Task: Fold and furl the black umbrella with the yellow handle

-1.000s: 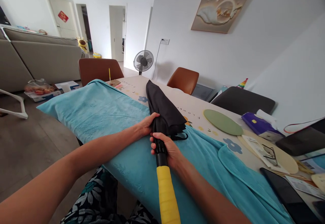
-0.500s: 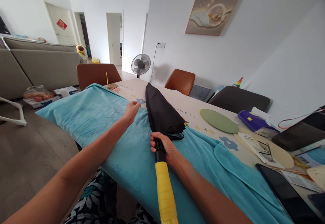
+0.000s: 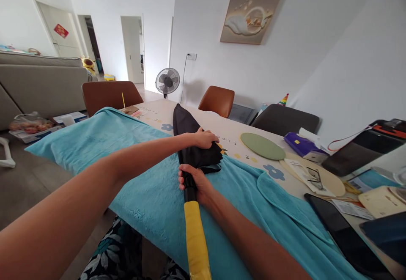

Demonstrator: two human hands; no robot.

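Observation:
A folded black umbrella (image 3: 185,121) lies across the light blue blanket (image 3: 142,178) on the table, its tip pointing away from me. Yellow wrapping covers its handle (image 3: 196,237), which comes toward my body. My right hand (image 3: 199,182) is closed round the black shaft just below the canopy. Over the canopy reaches my left hand (image 3: 206,138), its fingers curled at the right edge of the loose black fabric. The fingertips are partly hidden. A thin black strap loop (image 3: 213,169) hangs out beside my right hand.
On the table to the right are a green oval mat (image 3: 262,146), a purple tissue pack (image 3: 303,146), glasses (image 3: 314,176), a dark tablet (image 3: 342,233) and a black bag (image 3: 358,149). Brown chairs (image 3: 217,101) and a fan (image 3: 167,81) stand beyond.
My left hand has moved right, from above the blanket across the canopy to its right edge. My right hand keeps its hold on the shaft. The view has shifted slightly right.

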